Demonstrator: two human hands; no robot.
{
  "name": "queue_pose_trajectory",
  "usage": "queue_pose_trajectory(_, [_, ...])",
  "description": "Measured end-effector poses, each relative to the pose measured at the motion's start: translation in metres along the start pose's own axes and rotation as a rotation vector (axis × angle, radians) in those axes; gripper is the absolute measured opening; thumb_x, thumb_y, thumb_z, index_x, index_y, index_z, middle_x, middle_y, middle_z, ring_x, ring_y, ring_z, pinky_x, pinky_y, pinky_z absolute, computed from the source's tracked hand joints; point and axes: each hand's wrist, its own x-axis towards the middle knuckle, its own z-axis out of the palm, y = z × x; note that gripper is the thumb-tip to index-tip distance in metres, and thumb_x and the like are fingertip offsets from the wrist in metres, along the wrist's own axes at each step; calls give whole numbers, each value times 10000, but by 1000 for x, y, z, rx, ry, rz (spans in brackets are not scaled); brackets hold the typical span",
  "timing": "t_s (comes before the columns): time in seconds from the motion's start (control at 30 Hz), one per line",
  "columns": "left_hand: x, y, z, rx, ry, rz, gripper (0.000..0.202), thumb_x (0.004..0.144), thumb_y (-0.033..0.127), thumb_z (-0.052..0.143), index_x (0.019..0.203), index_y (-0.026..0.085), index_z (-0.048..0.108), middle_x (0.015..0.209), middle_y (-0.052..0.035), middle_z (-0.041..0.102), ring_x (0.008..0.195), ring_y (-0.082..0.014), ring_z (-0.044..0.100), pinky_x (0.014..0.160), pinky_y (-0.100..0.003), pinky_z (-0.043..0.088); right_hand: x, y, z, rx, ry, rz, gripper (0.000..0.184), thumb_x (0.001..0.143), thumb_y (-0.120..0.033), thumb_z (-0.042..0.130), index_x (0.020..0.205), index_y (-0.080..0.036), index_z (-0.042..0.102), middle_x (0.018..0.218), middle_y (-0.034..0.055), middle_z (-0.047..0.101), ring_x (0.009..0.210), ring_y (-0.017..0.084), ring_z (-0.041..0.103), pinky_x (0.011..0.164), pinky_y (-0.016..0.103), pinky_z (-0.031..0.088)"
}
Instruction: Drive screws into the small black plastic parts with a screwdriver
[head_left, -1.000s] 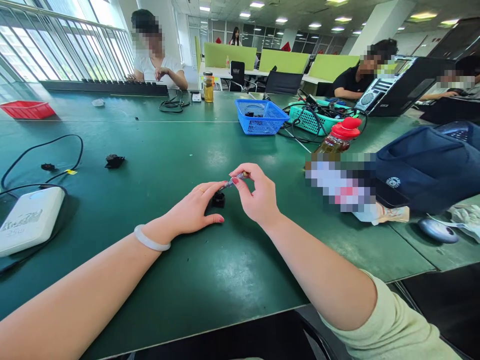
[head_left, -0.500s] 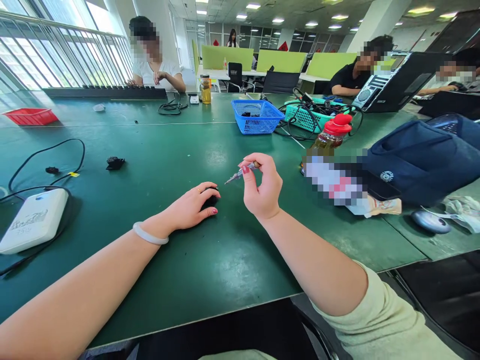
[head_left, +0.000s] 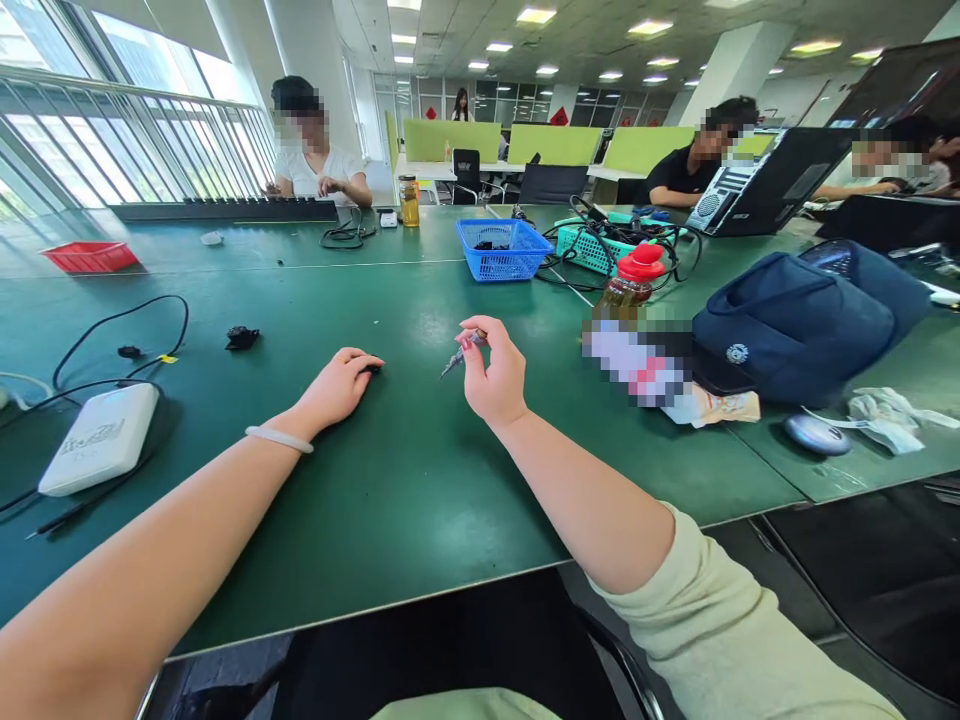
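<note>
My left hand [head_left: 337, 385] lies on the green table [head_left: 420, 480], its fingers curled over a small black part [head_left: 370, 370] of which only an edge shows. My right hand [head_left: 491, 375] is raised a little to the right of it and pinches a small screwdriver [head_left: 455, 358] between thumb and fingertips, the tip pointing down-left. A second small black part [head_left: 241, 338] lies further left on the table, apart from both hands.
A white box [head_left: 101, 438] with black cables sits at the left. A blue basket [head_left: 502, 248], a teal basket with cables [head_left: 600, 248], a red-capped bottle [head_left: 628, 285], a dark blue bag [head_left: 795, 325] and a mouse [head_left: 817, 434] stand right. A red tray [head_left: 90, 257] lies far left. Other people sit at the back.
My left hand closed over the black part and slid it left. My right hand lifted the screwdriver off the part and drew back. The view pulled back a little.
</note>
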Motion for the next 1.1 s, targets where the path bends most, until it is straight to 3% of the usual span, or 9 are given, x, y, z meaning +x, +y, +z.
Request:
queue_pose_trajectory(0.23, [-32,-64,-45,190,60,-340,464,891,208,376,1252,90,644,1235,-168,590,1228,-260,521,1128,-400,358,1,8,0,-1,8,64,161,920,-189,444,1038,-248,535,846,20,679,784,169,657,777,346,531])
queue_pose_trajectory(0.37, [-50,-95,-72,271,109,-677,477,891,264,428,1288,102,636,1289,-196,577,1274,-308,502,1091,-460,392,-1,5,2,20,-18,53,168,920,-176,438,1041,-241,534,839,18,679,774,168,656,790,350,531])
queue_pose_trajectory(0.5, [-41,-101,-83,290,83,-833,467,861,374,504,1220,141,691,1290,-220,609,1250,-361,530,1006,-498,464,-1,1,4,27,-47,30,174,920,-169,434,1041,-241,537,823,15,679,773,167,658,796,348,536])
queue_pose_trajectory(0.57, [-29,-97,-85,308,64,-883,514,858,441,517,1271,175,665,1284,-215,628,1213,-386,563,944,-523,499,-2,0,4,25,-57,23,173,919,-172,436,1040,-242,538,835,18,685,778,168,661,797,349,539])
queue_pose_trajectory(0.7, [-6,-92,-85,375,12,-888,606,838,426,576,1388,171,570,1368,-222,583,1239,-397,553,962,-531,488,-3,0,4,33,-67,30,168,923,-183,435,1039,-242,542,847,22,688,804,171,673,801,352,545])
queue_pose_trajectory(0.87, [6,-94,-86,347,-37,-862,468,764,244,635,1213,130,698,1372,-206,581,1201,-353,577,967,-460,497,-4,-1,4,31,-101,27,168,918,-173,441,1030,-246,545,820,15,683,794,172,675,777,346,549])
queue_pose_trajectory(0.97, [0,-92,-86,314,82,-800,411,799,277,594,1154,116,724,1276,-204,633,1217,-329,556,1002,-458,473,-4,-2,4,37,-98,27,167,920,-171,444,1029,-244,547,813,14,683,785,172,672,773,347,549])
queue_pose_trajectory(1.1, [-19,-88,-90,240,332,-710,420,837,366,533,1133,137,724,977,-150,723,1217,-317,541,1033,-480,442,-4,-4,3,32,-124,47,163,921,-173,447,1025,-245,549,823,15,687,786,171,669,786,353,545])
